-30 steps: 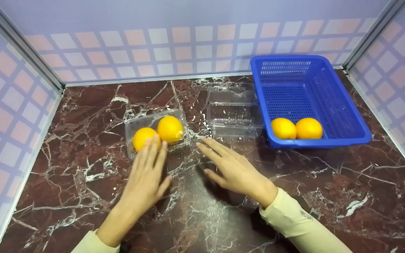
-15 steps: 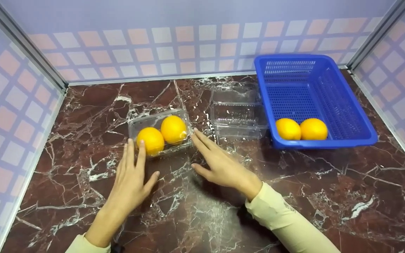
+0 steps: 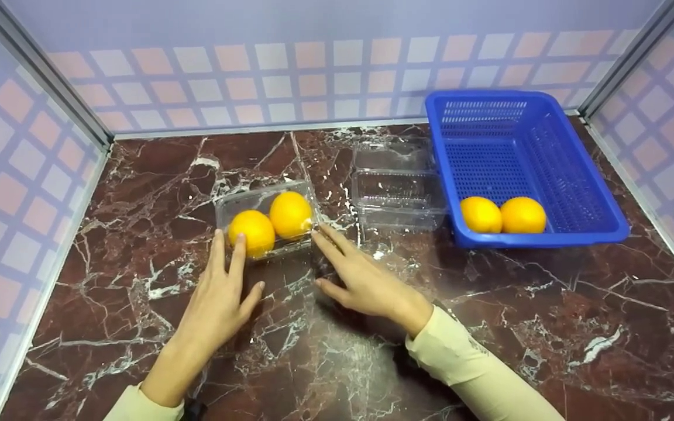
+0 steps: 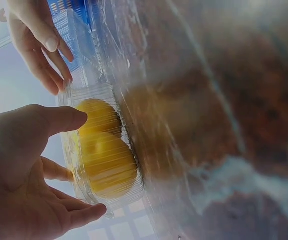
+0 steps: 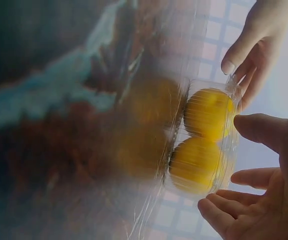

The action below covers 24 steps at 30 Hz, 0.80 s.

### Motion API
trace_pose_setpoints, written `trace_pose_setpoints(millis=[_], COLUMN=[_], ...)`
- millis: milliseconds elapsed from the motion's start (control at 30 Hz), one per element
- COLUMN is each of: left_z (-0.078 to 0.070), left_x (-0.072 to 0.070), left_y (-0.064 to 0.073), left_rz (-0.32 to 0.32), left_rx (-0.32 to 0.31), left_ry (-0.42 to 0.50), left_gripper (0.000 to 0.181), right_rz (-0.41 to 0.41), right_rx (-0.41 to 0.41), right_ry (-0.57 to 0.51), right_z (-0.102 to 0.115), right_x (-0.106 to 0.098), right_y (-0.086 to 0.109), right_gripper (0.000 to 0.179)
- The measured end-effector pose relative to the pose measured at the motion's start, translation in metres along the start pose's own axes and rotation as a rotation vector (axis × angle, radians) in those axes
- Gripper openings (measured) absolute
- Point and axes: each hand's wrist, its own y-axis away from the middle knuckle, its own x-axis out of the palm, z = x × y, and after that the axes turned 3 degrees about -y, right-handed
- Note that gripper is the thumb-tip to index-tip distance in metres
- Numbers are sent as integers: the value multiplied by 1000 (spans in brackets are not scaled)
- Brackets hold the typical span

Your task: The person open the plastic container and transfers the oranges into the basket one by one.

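Two oranges, the left one (image 3: 252,234) and the right one (image 3: 291,214), lie side by side in a transparent plastic box (image 3: 258,190) left of centre. At the box's front left corner is my left hand (image 3: 211,307), fingers spread and fairly straight, fingertips against or just over the edge by the left orange. My right hand (image 3: 366,283) reaches to the front right corner with extended fingers. Both wrist views show the ribbed side of the box (image 4: 111,165) with the hands at its two ends. Exact fingertip contact is hard to tell.
A blue perforated basket (image 3: 542,238) stands at the right back, with two more oranges (image 3: 501,215) at its near end. Against its left side lies transparent plastic packaging (image 3: 398,190) with nothing visible in it. Tiled panels (image 3: 308,82) border the dark marbled tabletop (image 3: 138,345).
My left hand has moved left, off the left orange to the box's corner. My right hand has moved left to the box's right end. The oranges stay in the box.
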Motion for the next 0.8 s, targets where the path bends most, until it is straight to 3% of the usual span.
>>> trace_pose_setpoints(millis=[300, 800], left_z=[-8, -31], left_x=[0, -2], left_y=[2, 9], left_rz=[22, 39], left_rx=[26, 92], left_ry=[-13, -9], left_gripper=[86, 79], right_rz=[-18, -54], right_rx=[-36, -6], right_ry=[8, 54], right_z=[-4, -10], right_x=[-3, -10], right_y=[17, 58], right_gripper=[83, 84])
